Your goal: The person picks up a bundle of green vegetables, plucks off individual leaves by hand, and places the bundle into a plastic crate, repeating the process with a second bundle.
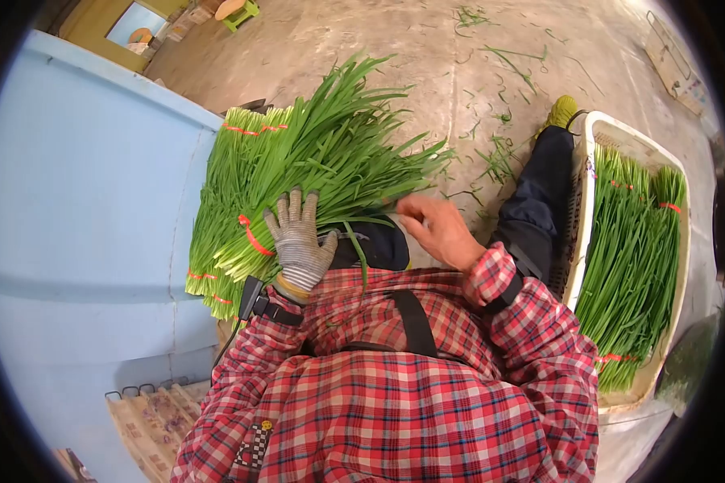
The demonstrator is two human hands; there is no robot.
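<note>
A bundle of garlic chives (354,141) tied with a red band (254,235) lies across my lap, pale cut ends toward the lower left and green leaf tips toward the upper right. My left hand (302,245), in a striped grey glove, rests on it with fingers outstretched, just right of the band. Bare, my right hand (439,229) is by the drooping leaves at the bundle's right side. Its fingers are curled together; whether a leaf is between them is hidden. Beneath and behind the bundle, more banded chives (205,233) are stacked.
At right stands a white plastic crate (584,205) holding banded chives (632,266), beside my leg. A blue panel (97,201) rises on the left. Loose leaf scraps (499,157) litter the concrete floor (427,48). A slatted crate (149,423) sits lower left.
</note>
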